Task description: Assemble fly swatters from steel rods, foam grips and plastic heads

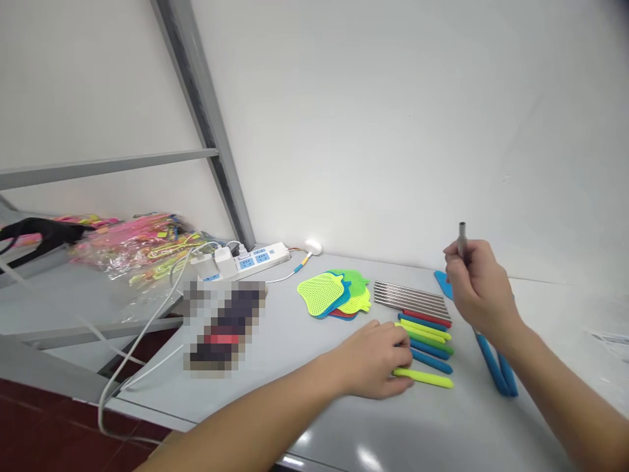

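Grey tabletop, white wall, white power strip, dark red floor

blurred: pixelated object | hidden: swatter handle ends under left hand | cut off: right forearm

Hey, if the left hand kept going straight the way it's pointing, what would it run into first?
The left hand would probably meet the blue plastic handle first, in the row of coloured handles. Its fingertips seem already at that handle's near end, though depth is hard to judge here.
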A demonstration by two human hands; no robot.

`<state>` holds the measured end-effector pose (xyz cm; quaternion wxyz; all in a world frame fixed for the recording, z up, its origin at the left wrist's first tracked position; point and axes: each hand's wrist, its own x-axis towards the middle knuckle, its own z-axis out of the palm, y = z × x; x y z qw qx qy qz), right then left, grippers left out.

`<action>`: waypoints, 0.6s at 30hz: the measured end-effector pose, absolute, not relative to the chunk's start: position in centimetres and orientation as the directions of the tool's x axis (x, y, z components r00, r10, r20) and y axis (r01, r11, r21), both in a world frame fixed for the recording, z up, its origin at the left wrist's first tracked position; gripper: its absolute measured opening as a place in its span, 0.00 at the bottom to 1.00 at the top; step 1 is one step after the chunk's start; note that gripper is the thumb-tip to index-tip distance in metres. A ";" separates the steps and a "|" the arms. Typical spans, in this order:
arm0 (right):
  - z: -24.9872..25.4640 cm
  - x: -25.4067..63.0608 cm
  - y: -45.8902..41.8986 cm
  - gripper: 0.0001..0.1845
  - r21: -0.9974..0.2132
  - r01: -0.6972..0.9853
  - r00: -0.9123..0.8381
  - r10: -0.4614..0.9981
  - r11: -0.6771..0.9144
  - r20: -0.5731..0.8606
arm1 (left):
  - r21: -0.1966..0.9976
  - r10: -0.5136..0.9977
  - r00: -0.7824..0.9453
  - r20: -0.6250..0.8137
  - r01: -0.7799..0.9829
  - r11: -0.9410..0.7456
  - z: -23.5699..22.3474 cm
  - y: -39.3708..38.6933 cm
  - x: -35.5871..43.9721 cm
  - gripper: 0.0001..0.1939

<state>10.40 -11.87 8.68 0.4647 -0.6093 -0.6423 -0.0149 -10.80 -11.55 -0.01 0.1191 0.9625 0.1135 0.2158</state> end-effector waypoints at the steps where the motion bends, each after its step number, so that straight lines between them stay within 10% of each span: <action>1: 8.3 9.6 -12.8 0.06 -0.636 0.695 0.221 0.742 0.335 0.633 | 0.321 0.284 0.871 0.401 0.157 -0.934 0.3 -11.5 -11.0 0.10; 6: 5.5 6.6 -14.4 0.02 -0.805 0.140 0.320 0.743 0.577 0.588 | 0.597 0.491 0.721 0.489 0.133 -0.791 2.7 -11.2 -12.2 0.08; 13: 3.8 6.6 -15.2 0.14 -0.765 0.318 0.366 0.672 0.560 0.644 | 0.654 0.606 0.660 0.443 0.224 -0.722 3.2 -10.6 -12.6 0.08; 18: 3.8 6.2 -16.2 0.13 -0.856 0.100 0.425 0.757 0.506 0.497 | 0.641 0.596 0.746 0.297 0.306 -0.704 3.0 -11.0 -12.5 0.10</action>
